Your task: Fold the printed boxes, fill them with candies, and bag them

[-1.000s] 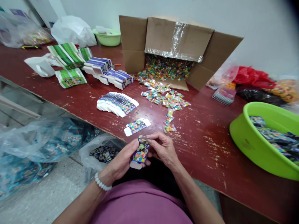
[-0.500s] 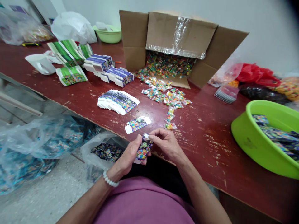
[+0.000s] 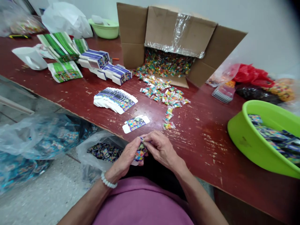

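Left fingers [image 3: 134,145] and right fingers [image 3: 152,138] hold a printed carton [image 3: 140,153].

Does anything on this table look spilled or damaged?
Yes. Small clear packets spread from the open cardboard box onto the red tabletop, which resembles a spill, though it may be deliberate. The tabletop's surface also looks worn, with pale scuffs scattered across it, plainest near the green tub.

The left forearm [image 3: 87,200] and right forearm [image 3: 199,190] converge inward. The left grip [image 3: 126,158] is curled, thumb extended uppermost; the right grip [image 3: 161,149] pinches just beside that thumb.
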{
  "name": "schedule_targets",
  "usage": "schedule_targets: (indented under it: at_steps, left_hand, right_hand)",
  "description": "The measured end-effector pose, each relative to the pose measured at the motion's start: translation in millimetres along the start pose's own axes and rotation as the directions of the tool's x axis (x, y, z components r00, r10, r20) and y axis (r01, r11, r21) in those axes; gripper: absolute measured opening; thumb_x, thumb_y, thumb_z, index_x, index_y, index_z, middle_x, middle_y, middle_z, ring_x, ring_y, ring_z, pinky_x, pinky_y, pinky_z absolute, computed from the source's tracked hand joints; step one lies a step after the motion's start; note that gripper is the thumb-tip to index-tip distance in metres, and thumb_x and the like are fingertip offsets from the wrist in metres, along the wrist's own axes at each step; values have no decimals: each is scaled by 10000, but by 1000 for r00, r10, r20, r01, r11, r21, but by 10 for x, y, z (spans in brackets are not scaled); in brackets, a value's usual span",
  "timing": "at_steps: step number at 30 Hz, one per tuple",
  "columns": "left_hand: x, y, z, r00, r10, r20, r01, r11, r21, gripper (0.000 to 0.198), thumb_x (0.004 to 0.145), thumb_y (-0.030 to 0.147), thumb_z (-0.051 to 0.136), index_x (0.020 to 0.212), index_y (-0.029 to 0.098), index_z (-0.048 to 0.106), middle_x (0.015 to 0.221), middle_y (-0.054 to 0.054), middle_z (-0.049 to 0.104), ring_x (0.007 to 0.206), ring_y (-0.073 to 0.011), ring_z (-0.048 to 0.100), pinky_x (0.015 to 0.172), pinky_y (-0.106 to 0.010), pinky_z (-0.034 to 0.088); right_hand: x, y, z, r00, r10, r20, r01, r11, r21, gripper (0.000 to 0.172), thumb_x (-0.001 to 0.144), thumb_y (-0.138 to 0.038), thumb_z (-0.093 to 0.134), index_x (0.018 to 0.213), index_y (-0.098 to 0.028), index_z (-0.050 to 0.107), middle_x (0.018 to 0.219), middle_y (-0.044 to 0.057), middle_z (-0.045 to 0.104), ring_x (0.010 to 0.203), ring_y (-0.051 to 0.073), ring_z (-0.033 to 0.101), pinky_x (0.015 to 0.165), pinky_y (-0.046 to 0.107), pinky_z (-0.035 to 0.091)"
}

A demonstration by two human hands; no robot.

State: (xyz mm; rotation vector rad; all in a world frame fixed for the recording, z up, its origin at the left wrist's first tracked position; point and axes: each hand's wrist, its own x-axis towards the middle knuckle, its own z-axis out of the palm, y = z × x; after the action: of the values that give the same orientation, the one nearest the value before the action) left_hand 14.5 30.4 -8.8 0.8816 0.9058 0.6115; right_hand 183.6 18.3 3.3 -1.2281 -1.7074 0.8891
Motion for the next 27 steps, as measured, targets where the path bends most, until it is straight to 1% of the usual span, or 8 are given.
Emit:
schedule_targets:
  at_steps: [4,7,10,14,17,19,22,27]
  left_hand:
    - [-73,-45,-29,998,-40,50,44,995,-93,425,906,470,622,1253,228,573,1014,-54,672,798,-146,647,706,-260,524]
    - [-151,-164,-109,988,-98,117,115,981,-155,372,831,367,731,1141,192,622,1049,-70,672,908,-173,645,795,-277,506]
    - [-218,-315,-241,976,-192,105,207,966,-154,369,734,309,799,1033,194,615,951,-38,658,822,-174,632,750,-296,500]
    - [-262,-330,-537,993,-117,16,110,966,233,390,686,241,774,1043,214,618,857,16,629,796,-167,579,739,-268,457]
    - [-279,-222,-781,984,-151,96,67,809,584,402,644,212,748,1042,224,695,931,-3,667,880,-207,581,776,-268,439]
    - [-293,-172,-875,957,-235,170,59,733,678,311,620,205,731,930,227,729,881,-5,675,856,-217,587,735,-257,433]
    - [-311,-142,-853,931,-297,214,91,754,650,199,653,218,683,851,218,700,779,9,637,746,-185,570,624,-233,400]
    - [-293,-66,-588,961,-191,197,140,959,248,265,833,285,572,1085,208,560,939,-28,667,767,-160,626,680,-253,440]
  right_hand:
    - [65,164,-165,988,111,-111,-114,993,-20,174,925,-340,572,895,-227,700,884,47,691,811,195,625,781,333,487]
    - [101,416,-417,862,262,-434,-378,903,-205,301,881,-434,592,1025,-196,706,963,85,688,806,222,615,793,368,480]
    - [105,645,-603,788,314,-530,-566,708,-422,418,825,-505,632,1092,-192,707,1047,128,650,934,276,610,824,392,463]
    - [94,768,-660,757,404,-513,-624,680,-385,372,762,-540,685,936,-214,726,924,82,674,842,251,622,740,349,450]
    - [89,743,-649,748,453,-485,-544,837,-58,383,719,-521,716,877,-172,712,770,47,697,689,197,611,677,316,451]
    - [75,670,-628,737,511,-442,-475,857,199,399,681,-508,749,857,-152,710,720,41,697,643,175,606,617,287,444]
    - [19,474,-537,731,585,-352,-445,799,404,392,637,-477,809,844,-156,721,695,25,685,601,144,585,528,241,403]
    - [-107,92,-222,833,546,-91,-423,734,531,304,705,-429,806,865,-186,713,751,22,712,602,137,611,577,267,486]
